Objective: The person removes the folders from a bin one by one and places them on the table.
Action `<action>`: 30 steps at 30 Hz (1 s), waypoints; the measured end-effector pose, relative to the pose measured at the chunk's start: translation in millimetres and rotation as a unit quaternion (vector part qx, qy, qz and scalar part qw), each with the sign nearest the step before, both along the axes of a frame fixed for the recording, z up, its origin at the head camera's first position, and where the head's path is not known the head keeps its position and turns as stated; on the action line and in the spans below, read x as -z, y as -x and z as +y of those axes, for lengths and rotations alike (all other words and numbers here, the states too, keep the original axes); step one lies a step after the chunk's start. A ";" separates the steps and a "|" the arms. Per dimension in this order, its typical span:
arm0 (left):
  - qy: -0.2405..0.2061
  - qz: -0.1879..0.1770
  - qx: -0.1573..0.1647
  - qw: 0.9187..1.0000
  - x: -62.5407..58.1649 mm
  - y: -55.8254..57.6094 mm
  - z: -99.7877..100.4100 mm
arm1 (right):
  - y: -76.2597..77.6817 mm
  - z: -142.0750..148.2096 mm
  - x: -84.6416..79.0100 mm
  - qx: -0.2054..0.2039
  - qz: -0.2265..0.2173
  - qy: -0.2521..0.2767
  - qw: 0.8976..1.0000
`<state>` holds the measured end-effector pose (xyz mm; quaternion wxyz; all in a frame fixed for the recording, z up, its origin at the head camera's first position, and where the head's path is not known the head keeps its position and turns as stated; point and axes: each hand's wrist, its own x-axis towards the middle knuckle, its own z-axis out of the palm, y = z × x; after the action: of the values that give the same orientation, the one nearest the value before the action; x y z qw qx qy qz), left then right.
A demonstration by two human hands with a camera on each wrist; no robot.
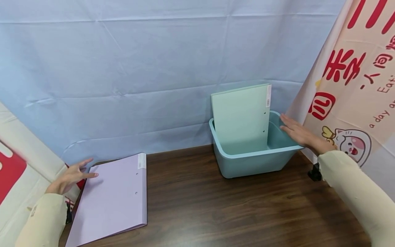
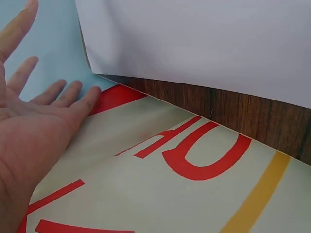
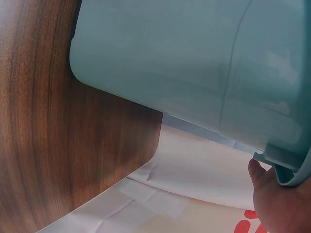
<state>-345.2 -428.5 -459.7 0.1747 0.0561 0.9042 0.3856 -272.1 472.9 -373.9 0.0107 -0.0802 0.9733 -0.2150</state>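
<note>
A lilac folder (image 1: 114, 195) with a white label and two holes lies on the table at the left. Over its far left edge is my left hand (image 1: 71, 176), fingers spread apart and holding nothing; the left wrist view shows its palm (image 2: 39, 131) beside the raised folder side. At the right stands a blue-green plastic bin (image 1: 256, 163). A mint-green folder (image 1: 240, 120) leans upright inside it, its lower part hidden behind the bin's front wall. My right hand (image 1: 297, 132) lies at the bin's right rim with fingers extended; in the right wrist view it is beside the rim's lip (image 3: 284, 162).
Both things are on a dark wood table (image 1: 185, 202). A pale blue cloth (image 1: 154, 75) hangs behind it. Printed cloths border the table, one with red characters (image 1: 345, 65) on the right and a cream and red one (image 1: 18, 178) on the left.
</note>
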 end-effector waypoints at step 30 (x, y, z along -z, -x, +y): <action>-0.041 0.087 0.058 0.994 -39.4 15.0 82.3 | 0.3 1.3 1.0 0.003 -0.004 0.000 1.000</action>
<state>-360.2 -346.3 -420.2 0.1148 0.1485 0.8949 0.4049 -272.4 474.2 -374.9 0.0142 -0.0767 0.9735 -0.2149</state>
